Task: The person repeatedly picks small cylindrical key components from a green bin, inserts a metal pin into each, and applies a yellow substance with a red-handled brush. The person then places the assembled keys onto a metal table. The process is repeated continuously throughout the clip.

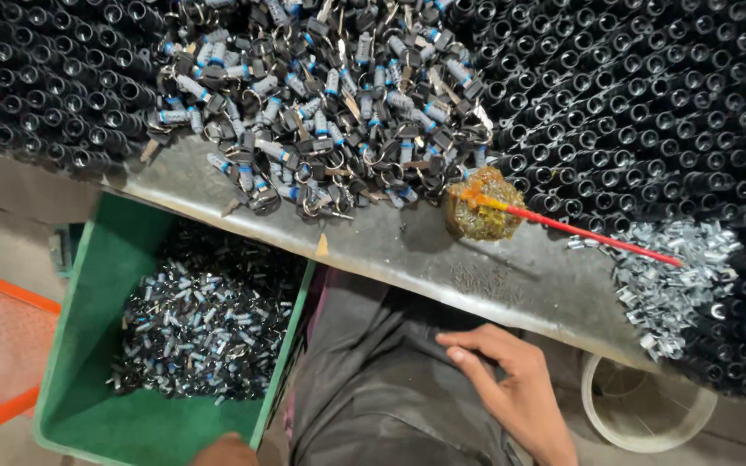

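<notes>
Keys (321,112) lie heaped at surface (407,250) edge w/ green bin (88,414) below, likely for dropping done ones in; right hand (511,388) rests on lap, fingers loosely spread, empty; left hand (226,452) barely in view, can't tell.

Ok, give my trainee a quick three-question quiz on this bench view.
1. True or false: the green crate holds small dark parts.
2. Where does the right hand rest: A) on the dark-clothed lap, B) on the red-handled brush, C) in the white bucket?
3. What lies under the brush's far end?

Key:
1. True
2. A
3. The pile of small shiny metal clips. The left hand barely shows.
</notes>
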